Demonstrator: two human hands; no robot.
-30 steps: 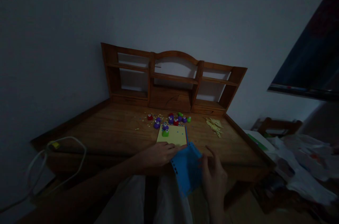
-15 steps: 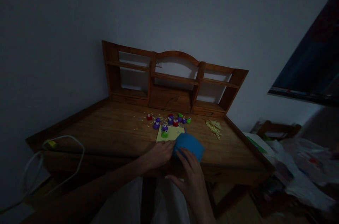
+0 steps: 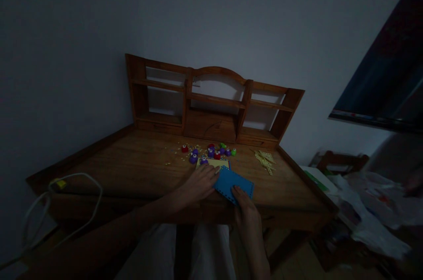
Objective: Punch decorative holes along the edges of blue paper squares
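Observation:
A blue sheet (image 3: 234,181) with small holes along its edges lies tilted near the front of the wooden desk. My right hand (image 3: 246,209) grips its near right part, fingers on top and the thumb out of sight. With fingers stretched out, my left hand (image 3: 201,183) lies at the sheet's left corner, over a pale yellow board (image 3: 213,163). A purple toy with round eyes (image 3: 204,161) sits on the board just beyond those fingers. What is beneath my left palm is hidden.
Several red, purple and green eyed toys (image 3: 217,155) stand behind the board among scattered small yellow bits (image 3: 194,147). Yellow perforated strips (image 3: 265,160) lie at right. A wooden shelf unit (image 3: 214,99) closes the back. A white cable (image 3: 95,185) loops at left.
The blue sheet has gone from curved up to flatter, showing its holes. My left hand has moved forward over the board, covering the green toy. My right hand has closed onto the sheet.

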